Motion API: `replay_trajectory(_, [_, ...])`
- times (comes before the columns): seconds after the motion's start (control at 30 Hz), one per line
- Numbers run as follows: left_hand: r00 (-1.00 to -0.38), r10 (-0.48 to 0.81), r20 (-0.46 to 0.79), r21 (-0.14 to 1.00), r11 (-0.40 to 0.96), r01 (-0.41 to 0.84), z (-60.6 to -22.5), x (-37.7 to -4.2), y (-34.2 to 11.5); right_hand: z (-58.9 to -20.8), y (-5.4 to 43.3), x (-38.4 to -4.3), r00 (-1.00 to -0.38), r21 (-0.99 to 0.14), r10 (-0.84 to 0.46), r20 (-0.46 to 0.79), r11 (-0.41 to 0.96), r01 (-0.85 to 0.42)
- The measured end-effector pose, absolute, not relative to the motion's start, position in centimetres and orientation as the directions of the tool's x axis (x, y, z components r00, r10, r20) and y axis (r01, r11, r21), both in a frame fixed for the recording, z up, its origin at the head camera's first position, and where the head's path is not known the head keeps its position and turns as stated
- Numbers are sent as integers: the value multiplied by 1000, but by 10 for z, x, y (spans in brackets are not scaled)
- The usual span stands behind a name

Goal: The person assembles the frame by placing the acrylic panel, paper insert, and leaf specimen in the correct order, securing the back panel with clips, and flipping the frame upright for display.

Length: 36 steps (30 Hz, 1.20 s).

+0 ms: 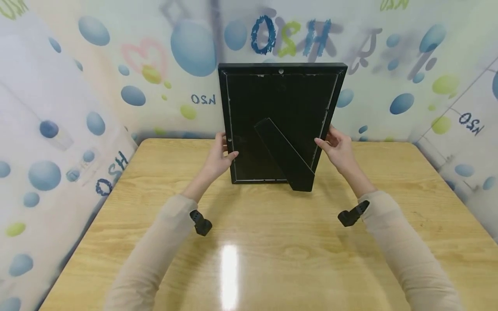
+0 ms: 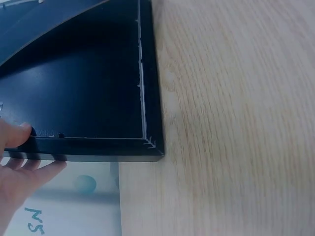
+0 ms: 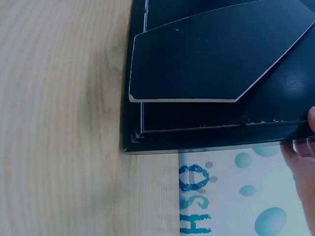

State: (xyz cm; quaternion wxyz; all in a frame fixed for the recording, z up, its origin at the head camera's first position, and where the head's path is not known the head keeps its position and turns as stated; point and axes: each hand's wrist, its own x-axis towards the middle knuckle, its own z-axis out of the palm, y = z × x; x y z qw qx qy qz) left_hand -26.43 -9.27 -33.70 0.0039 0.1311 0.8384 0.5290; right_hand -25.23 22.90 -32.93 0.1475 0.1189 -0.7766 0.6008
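Observation:
A black picture frame (image 1: 249, 108) stands upright near the back of the table, its back side facing me. Its easel leg (image 1: 285, 155) slants down to the lower right, and the leg's end reaches just past the bottom edge. My left hand (image 1: 219, 157) grips the left side of the frame, thumb on the back and fingers round the outer edge. On the opposite side my right hand (image 1: 339, 149) holds the right edge the same way. In the right wrist view the leg (image 3: 211, 59) lies over a lower corner. The frame's front is hidden.
The wooden table (image 1: 295, 255) has a bright light reflection on it. Behind stands a wall covering (image 1: 186, 86) with blue and green dots and lettering. Small black cameras (image 1: 201, 223) are strapped to both wrists.

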Motion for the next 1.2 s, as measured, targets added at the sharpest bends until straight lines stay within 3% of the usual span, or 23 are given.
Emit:
replay_trajectory(0.57, [-944,258,204,865,403,297,-343,-289,-79,-338,238,-270,-903,-882,22,429,224,-414])
replay_trajectory(0.67, [-943,263,205,862,408,301,-344,-292,-80,-337,238,-271,-928,-897,42,371,276,-346])
replay_trajectory(0.9, [-946,270,181,857,429,287,-343,-293,-81,-350,243,-255,-987,-888,137,82,460,-10])
replay_trajectory(1.03, [-948,267,172,854,439,278,-344,-293,-81,-361,240,-248,-985,-866,155,80,499,9])
replay_trajectory(1.2, [-952,264,156,849,456,266,-342,-293,-80,-368,237,-243,-996,-819,-20,84,569,-80])
